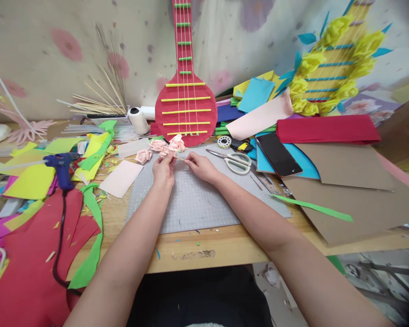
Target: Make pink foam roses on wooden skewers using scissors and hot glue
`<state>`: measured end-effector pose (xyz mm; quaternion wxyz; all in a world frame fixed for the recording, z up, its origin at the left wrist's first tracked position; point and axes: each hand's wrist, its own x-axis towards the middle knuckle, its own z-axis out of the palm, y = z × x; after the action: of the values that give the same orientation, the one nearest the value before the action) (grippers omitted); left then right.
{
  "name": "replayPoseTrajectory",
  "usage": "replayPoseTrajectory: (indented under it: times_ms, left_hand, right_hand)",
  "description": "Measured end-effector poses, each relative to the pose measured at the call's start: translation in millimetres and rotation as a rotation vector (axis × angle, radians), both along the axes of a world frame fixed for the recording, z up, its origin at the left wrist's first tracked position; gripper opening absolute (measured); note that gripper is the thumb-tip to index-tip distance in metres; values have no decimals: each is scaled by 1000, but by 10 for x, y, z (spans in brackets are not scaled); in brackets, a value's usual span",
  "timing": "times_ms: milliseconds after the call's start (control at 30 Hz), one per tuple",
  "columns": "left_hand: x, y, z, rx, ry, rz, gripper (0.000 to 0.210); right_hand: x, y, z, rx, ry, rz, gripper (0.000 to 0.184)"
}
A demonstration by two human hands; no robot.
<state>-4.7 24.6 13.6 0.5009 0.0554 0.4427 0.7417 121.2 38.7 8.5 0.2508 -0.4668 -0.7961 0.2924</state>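
Clock centred between left grip [163, 170] and right grip [201, 167]. Open lane: 6 o'clock, bare cutting mat [197, 200] down to the table [225, 240] edge. Lane walls: left forearm [139, 236], 7; right forearm [259, 218], 5. Crossbar: thin stick [180, 158], spanning the gap between grips. Blocked, 10 to 12: pink paper flowers [176, 143], crowding the left grip. Blocked, 12: red paper lute [170, 105], upright. Blocked, 3: scissors [240, 162], flat; black phone [279, 154] beyond. Small free pocket: 4, mat between right forearm and scissors. Blocked, 9: glue gun [63, 170] with trailing cord [56, 254].
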Motion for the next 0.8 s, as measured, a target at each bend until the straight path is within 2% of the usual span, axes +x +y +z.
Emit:
replayPoseTrajectory:
  times_ms: [133, 400, 567, 800]
  left_hand:
    - [13, -18, 8, 3, 35, -8, 30]
    - [-23, 9, -25, 18, -20, -65, 20]
    - [-38, 30, -55, 47, -63, -97, 16]
    - [-62, 36, -37, 33, -44, -197, 15]
  right_hand:
    - [-3, -12, 21, -24, -10, 30, 19]
    - [-2, -6, -9, -56, -6, 77, 30]
    - [-11, 23, -54, -17, -7, 3, 20]
    - [28, 77, -72, -5, -8, -54, 18]
